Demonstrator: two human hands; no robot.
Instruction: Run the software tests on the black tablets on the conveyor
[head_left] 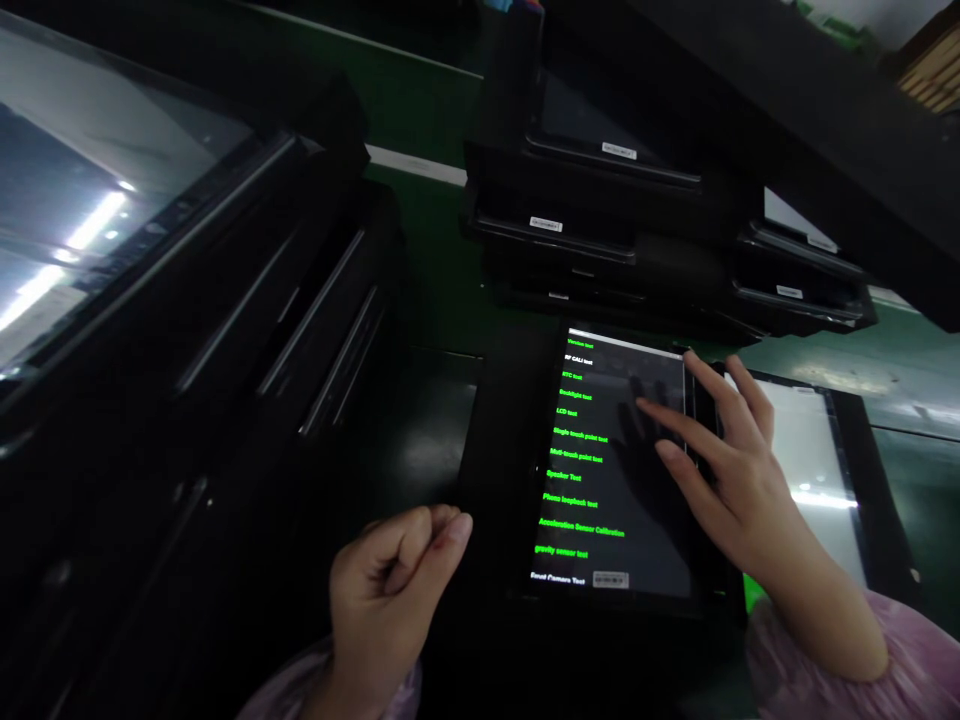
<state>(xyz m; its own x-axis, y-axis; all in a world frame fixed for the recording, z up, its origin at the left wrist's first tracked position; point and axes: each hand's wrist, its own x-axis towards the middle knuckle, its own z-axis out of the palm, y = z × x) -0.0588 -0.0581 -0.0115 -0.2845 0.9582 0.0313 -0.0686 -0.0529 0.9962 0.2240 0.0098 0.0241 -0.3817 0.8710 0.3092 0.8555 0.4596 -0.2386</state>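
Observation:
A black tablet (pixel 517 470) lies flat in front of me, its dark screen showing a list of green test-menu lines. My right hand (pixel 724 460) hovers over the screen's right side with fingers spread, fingertips near or touching the glass. My left hand (pixel 390 580) rests at the tablet's lower left corner, curled into a loose fist with nothing visible inside it. Pink sleeves cover both wrists.
A second tablet (pixel 810 470) with a bright white screen lies right of the first. Stacks of black tablets (pixel 600 200) stand behind. At left is another tall stack (pixel 247 330) topped by a reflective screen (pixel 90 200). A dark shelf (pixel 825 130) overhangs at upper right. The surface is green.

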